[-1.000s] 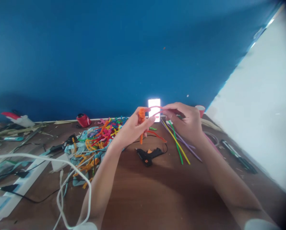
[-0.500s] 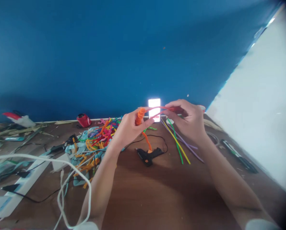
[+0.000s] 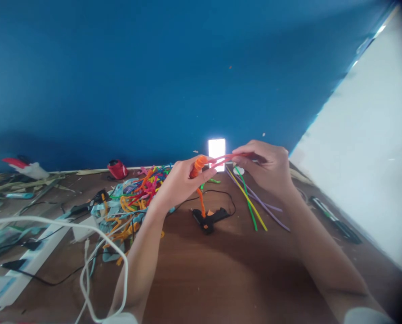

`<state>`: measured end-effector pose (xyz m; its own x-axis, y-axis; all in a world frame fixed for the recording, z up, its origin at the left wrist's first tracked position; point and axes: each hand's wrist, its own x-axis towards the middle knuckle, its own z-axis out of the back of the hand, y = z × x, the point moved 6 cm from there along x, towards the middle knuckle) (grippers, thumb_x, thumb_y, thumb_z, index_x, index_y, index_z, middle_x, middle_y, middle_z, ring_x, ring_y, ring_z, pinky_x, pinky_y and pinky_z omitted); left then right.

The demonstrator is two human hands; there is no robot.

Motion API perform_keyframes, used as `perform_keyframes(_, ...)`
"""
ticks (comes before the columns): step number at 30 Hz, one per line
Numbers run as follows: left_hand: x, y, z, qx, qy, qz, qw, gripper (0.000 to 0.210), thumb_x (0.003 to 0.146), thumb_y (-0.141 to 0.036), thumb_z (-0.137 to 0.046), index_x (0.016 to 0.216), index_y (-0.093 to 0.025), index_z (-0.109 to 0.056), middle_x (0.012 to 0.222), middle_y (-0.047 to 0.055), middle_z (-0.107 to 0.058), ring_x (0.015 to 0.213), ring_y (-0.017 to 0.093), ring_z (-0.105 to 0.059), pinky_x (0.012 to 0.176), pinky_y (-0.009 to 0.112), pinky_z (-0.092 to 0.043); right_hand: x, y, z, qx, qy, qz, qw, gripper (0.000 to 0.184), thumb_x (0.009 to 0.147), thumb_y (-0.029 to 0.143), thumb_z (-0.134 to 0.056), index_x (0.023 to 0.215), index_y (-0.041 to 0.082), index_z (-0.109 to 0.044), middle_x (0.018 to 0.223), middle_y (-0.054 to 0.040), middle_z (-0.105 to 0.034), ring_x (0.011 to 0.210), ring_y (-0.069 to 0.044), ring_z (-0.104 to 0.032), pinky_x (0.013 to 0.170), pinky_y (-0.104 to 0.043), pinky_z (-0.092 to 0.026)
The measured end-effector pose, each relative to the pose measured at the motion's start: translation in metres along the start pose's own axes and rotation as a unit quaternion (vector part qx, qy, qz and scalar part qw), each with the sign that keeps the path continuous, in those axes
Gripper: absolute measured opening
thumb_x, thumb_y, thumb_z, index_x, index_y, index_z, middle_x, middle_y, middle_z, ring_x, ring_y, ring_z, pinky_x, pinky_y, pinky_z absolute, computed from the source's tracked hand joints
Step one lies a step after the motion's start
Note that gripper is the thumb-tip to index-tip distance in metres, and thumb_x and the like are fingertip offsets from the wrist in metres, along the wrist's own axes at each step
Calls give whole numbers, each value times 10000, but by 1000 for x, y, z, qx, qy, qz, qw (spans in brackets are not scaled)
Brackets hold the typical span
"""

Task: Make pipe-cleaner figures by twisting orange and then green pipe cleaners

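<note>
Between my hands stretches a red pipe cleaner point(image 3: 224, 157), doubled into two strands. My left hand point(image 3: 184, 177) is closed round an orange pipe cleaner point(image 3: 198, 166) whose upper part is coiled; its straight tail hangs down in front of the glue gun. The red strands end at the left fingertips. My right hand point(image 3: 266, 164) pinches the other end of the red strands; part of it is hidden by the fingers. Below, a black glue gun point(image 3: 206, 220) lies on the table. Yellow, green and purple pipe cleaners point(image 3: 255, 204) lie under my right hand.
A bright phone point(image 3: 217, 147) stands against the blue wall. Left of my arm is a heap of mixed pipe cleaners point(image 3: 130, 202). White cable point(image 3: 127, 256) loops by a power strip point(image 3: 35, 265). Pens point(image 3: 336, 220) lie at right, and a red can-like object point(image 3: 117, 169) behind.
The gap between the two red strands has narrowed. The orange tail has swung slightly left, and the coil has tilted a little to the right.
</note>
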<state>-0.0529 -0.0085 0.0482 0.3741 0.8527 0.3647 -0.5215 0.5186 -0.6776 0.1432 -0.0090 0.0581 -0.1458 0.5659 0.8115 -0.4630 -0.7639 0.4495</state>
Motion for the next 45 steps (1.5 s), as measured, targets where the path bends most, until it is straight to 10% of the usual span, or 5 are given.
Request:
perform_keyframes(16, -1, 2, 5, -106, -28, 10, 994, 325, 960, -396, -509, 791, -165, -665, 668, 9, -547, 622, 111, -493, 537, 226, -409, -2, -14, 0, 95, 4, -112, 989, 137, 839, 369, -746, 846, 233, -764, 722, -3, -727, 560, -128, -624, 515, -270, -513)
perform_keyframes(26, -1, -1, -2, -56, 9, -22, 998, 538, 888, -434, -657, 1383, -267, -530, 851, -8, -645, 697, 122, -545, 656, 234, -447, -2, -16, 1, 104, -12, -111, 988, 149, 857, 383, -729, 840, 237, -752, 649, 10, -695, 539, -141, -634, 503, -283, -503)
perform_keyframes(30, -1, -7, 0, -34, -5, -57, 998, 527, 855, -396, -705, 1339, -249, -558, 1171, 46, -661, 938, 166, -607, 832, 260, -476, -2, -17, 3, 104, -21, -113, 988, 153, 857, 393, -729, 830, 243, -751, 632, 13, -694, 530, -143, -635, 513, -287, -512)
perform_keyframes(35, 0, 2, -3, -108, -2, -18, 994, 387, 937, -374, -582, 1285, -205, -563, 896, 22, -643, 620, 102, -567, 617, 233, -473, -2, -14, 2, 96, -14, -109, 989, 187, 866, 420, -712, 824, 240, -738, 632, 12, -683, 526, -139, -625, 495, -280, -499)
perform_keyframes(45, 0, 0, -1, -125, -15, -12, 992, 495, 854, -481, -696, 1241, -188, -599, 861, 26, -609, 714, 124, -534, 634, 231, -443, -2, -12, 4, 60, -24, -97, 993, 186, 887, 410, -688, 812, 243, -720, 642, 15, -675, 534, -133, -623, 521, -277, -525)
